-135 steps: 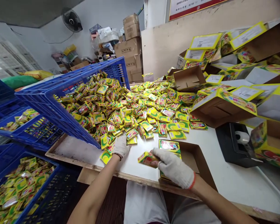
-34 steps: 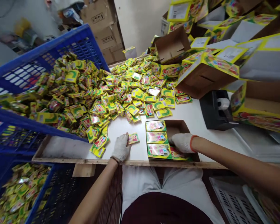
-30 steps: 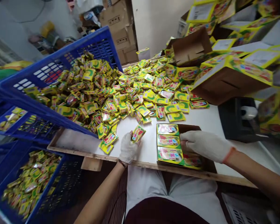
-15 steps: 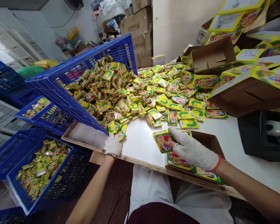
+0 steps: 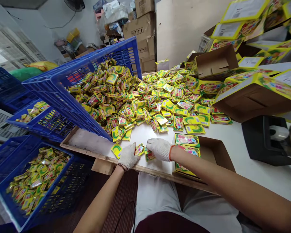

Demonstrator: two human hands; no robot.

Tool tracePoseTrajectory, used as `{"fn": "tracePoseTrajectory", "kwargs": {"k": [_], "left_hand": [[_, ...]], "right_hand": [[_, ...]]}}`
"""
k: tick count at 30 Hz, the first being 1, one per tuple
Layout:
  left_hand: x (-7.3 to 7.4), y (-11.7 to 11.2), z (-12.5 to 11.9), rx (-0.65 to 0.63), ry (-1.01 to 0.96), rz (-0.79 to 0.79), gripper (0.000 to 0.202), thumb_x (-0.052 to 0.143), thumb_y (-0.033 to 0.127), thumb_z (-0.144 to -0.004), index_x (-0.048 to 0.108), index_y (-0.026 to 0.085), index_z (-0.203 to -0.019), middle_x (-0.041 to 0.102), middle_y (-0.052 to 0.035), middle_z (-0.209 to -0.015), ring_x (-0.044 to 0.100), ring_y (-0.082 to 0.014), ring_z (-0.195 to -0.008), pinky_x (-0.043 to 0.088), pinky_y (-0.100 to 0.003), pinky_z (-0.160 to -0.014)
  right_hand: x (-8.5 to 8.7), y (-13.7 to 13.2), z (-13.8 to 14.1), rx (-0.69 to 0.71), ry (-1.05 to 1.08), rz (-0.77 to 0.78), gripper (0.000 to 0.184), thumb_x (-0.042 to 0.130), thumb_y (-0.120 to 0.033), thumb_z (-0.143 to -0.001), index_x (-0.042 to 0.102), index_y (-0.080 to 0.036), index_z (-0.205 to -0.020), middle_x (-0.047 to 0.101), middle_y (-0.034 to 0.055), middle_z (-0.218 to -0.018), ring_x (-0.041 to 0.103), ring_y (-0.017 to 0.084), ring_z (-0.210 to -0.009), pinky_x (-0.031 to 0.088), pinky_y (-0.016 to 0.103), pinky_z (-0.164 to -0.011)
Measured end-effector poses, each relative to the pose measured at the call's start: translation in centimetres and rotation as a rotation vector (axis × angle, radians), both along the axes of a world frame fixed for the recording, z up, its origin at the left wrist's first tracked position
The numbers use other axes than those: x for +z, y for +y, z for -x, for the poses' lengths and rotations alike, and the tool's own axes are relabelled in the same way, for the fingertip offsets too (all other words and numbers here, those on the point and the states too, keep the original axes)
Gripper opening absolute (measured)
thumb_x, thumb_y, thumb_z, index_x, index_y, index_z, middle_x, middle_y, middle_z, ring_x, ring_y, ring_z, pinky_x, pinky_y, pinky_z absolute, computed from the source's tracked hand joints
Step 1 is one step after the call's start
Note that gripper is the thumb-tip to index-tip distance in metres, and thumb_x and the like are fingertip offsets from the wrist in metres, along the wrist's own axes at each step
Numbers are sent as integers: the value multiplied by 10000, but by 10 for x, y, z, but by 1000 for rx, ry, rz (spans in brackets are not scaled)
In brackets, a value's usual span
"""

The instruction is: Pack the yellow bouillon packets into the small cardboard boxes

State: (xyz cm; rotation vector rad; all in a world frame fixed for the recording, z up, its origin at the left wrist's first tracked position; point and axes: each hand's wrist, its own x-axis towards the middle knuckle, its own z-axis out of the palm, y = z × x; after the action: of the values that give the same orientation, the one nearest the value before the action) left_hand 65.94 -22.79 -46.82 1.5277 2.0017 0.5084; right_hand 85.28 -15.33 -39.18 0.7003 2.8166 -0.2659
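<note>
Both my hands wear white knit gloves and rest near the table's front edge. My left hand lies over a small yellow packet, fingers curled on it. My right hand has crossed left of the open brown box and presses down on another small packet. Rows of yellow packets line the left side of that box. One loose packet lies just left of my left hand. A big heap of yellow packets spills from a tipped blue crate behind.
A black tape dispenser stands at the right. Folded yellow cartons pile up at the back right. Blue crates with more packets sit low on the left. Brown shipping boxes stack against the far wall.
My right hand has let go of the packet stack it held above the box and moved left onto a loose packet. My left hand shifted right onto a packet beside it.
</note>
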Motion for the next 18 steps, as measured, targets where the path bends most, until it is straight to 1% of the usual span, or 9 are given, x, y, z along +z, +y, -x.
{"fn": "tracePoseTrajectory", "kwargs": {"k": [2,4,6,9,11,13,15,18], "left_hand": [[-3,-1,0,-6,-116,9,614,718,199,-658,583,157,-1255,669,-110,-1126,588,-291,-1127,421,-459,-1056],[-6,-3,-1,-11,-266,15,497,645,226,-740,603,166,-1231,690,-77,-1078,616,-232,-1053,480,-387,-989],[-10,-7,-2,2,-420,18,397,582,248,-802,621,160,-1188,701,-58,-1012,634,-194,-975,515,-336,-914],[-16,-14,-4,92,-583,2,327,536,314,-868,620,153,-1139,679,-49,-895,624,-171,-832,531,-299,-776],[-21,-17,-7,174,-654,-16,313,538,398,-895,619,158,-1079,642,-37,-823,582,-156,-733,508,-278,-676],[-26,-16,-12,248,-720,-30,341,558,486,-891,606,167,-1000,596,-21,-785,543,-135,-676,478,-256,-622],[-30,-13,-18,309,-783,-38,393,571,559,-874,574,174,-957,554,-4,-777,530,-115,-654,465,-236,-605],[-31,-6,-22,374,-845,-34,457,567,630,-853,526,184,-946,526,4,-799,542,-100,-644,460,-216,-588]], "right_hand": [[-8,1,11,36,44,5,256,592,-166,-881,661,-148,-1127,633,156,-1231,599,293,-1183,497,391,-912],[-16,-2,22,43,22,47,290,597,-196,-888,643,-154,-1172,641,153,-1231,615,299,-1168,499,408,-924],[-23,-9,29,25,-23,96,353,593,-226,-896,608,-170,-1244,650,142,-1216,653,299,-1101,515,410,-892],[-29,-20,29,-9,-50,91,422,574,-215,-892,562,-168,-1311,624,158,-1244,675,290,-1035,536,383,-815],[-28,-22,23,-14,-63,56,409,588,-206,-872,583,-160,-1278,586,176,-1292,648,304,-1088,536,389,-814],[-25,-18,17,9,-96,50,370,614,-206,-850,622,-165,-1218,569,173,-1316,596,319,-1177,525,411,-853],[-23,-9,15,73,-121,58,324,621,-194,-845,648,-176,-1167,574,157,-1323,535,312,-1261,501,425,-901],[-25,3,20,217,-129,52,303,644,-207,-842,652,-195,-1145,575,140,-1349,478,298,-1322,450,444,-953]]}}
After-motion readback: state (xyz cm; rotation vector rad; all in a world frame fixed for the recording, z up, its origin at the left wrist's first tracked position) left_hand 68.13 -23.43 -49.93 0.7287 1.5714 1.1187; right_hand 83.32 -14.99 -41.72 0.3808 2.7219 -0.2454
